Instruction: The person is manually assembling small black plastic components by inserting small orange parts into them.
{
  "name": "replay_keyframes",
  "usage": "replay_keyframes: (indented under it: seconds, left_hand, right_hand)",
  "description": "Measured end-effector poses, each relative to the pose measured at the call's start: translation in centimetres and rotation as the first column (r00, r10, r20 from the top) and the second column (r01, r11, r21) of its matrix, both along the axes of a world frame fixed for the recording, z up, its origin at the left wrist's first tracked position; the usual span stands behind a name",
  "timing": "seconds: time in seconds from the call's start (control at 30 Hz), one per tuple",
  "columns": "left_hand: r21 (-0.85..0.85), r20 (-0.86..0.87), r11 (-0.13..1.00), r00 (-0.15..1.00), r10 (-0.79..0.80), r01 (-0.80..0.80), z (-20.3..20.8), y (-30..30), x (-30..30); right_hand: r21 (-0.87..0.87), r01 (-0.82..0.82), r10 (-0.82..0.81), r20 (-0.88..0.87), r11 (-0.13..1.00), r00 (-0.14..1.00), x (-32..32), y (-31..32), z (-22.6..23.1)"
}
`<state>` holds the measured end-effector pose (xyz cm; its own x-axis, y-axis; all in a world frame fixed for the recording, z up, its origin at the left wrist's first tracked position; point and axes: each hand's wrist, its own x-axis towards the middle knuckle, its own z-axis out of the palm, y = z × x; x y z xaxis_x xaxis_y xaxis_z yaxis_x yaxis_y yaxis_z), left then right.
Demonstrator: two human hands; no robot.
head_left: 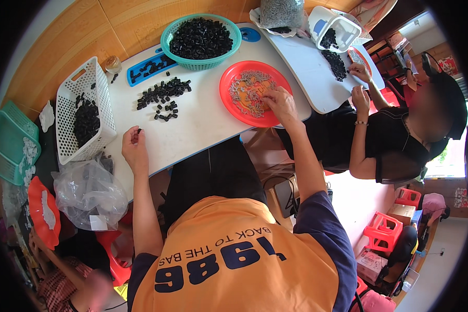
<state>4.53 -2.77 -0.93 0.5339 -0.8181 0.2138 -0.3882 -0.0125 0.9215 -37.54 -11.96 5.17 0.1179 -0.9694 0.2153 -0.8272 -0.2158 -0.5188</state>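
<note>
Left hand (134, 148) pinching a small black piece (139, 130) at centre-left, right hand (281, 103) fingers spread loosely in the red plate (230, 99) of grey bits, upper centre.

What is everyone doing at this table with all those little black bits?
The person in the orange shirt pinches one small black piece in the left hand, while the right hand picks among small grey metal parts in a red plate. More black pieces lie loose on the white table, in a teal basket and in a white basket. A co-worker's hands sort similar black pieces on the next table.
</note>
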Motion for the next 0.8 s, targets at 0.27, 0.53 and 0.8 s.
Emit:
replay_keyframes:
  seconds: [0.27, 0.53, 0.8]
  left_hand:
    - [0.007, -0.041, 1.0, 0.999, -0.005, 0.005, 0.0, 0.0, 0.1]
    - [-0.072, -0.122, 0.997, 0.993, 0.001, -0.01, -0.4, -0.1, 0.2]
    - [-0.246, -0.625, 0.965, 0.747, -0.228, 0.088, 4.4, 4.4, -4.6]
  right_hand:
    - [0.019, -0.076, 0.077, -0.068, 0.997, 0.995, 0.6, -0.7, -1.0]
    - [0.012, -0.078, 0.078, -0.038, 0.997, 0.996, 0.4, -0.5, -0.8]
    - [0.016, -0.084, 0.07, 0.42, 0.996, 0.905, 6.7, 3.1, 4.5]
